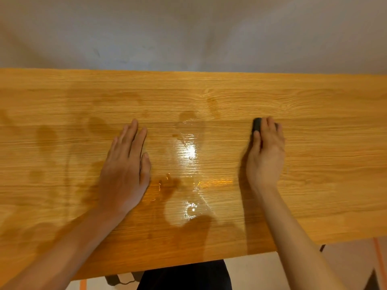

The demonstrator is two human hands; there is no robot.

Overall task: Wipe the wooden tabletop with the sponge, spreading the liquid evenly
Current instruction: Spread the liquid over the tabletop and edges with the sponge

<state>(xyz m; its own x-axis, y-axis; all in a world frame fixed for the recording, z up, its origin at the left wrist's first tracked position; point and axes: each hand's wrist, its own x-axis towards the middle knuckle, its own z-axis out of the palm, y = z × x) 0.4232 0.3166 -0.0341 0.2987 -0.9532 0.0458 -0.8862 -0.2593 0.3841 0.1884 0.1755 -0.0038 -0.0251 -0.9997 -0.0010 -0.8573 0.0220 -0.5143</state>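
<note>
My right hand (266,151), right of centre in the frame, has its grip curled round the dark sponge (257,124), thumb along its left side, pressing it onto the wooden worktop (324,164); only the sponge's top end shows past my fingers. My left hand (125,168) lies flat on the wood left of centre, fingers straight and close together, holding nothing. Between the two hands a shiny patch of liquid (188,164) runs from mid-frame toward the near edge, with darker damp marks across the left half.
</note>
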